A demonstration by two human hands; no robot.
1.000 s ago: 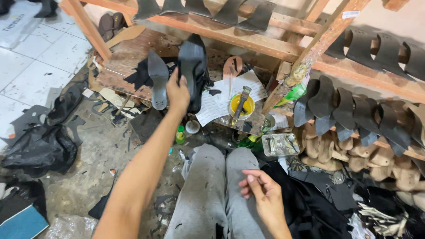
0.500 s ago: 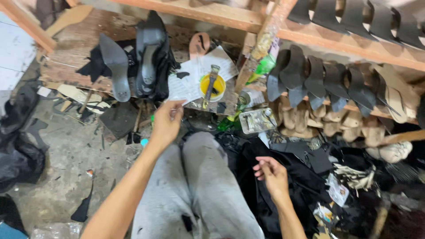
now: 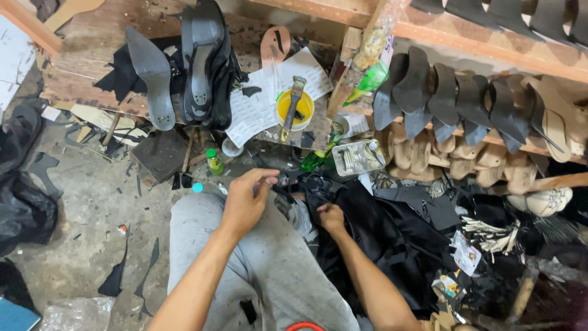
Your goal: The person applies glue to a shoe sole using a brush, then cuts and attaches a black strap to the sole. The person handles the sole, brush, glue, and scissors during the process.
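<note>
Black leather pieces [image 3: 367,227] piled by our knees get both hands, our left hand [image 3: 245,205] pinching a dark scrap at its fingertips, our right hand [image 3: 331,216] curled shut into the pile, above a littered concrete floor [image 3: 86,214], wooden shelf [image 3: 490,46] of black soles [image 3: 453,98] alongside.

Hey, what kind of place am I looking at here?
Most likely a small shoemaking workshop. Rows of black soles hang on a wooden rack, a yellow glue pot with a brush sits on the bench, and black offcuts lie by the hands.
</note>
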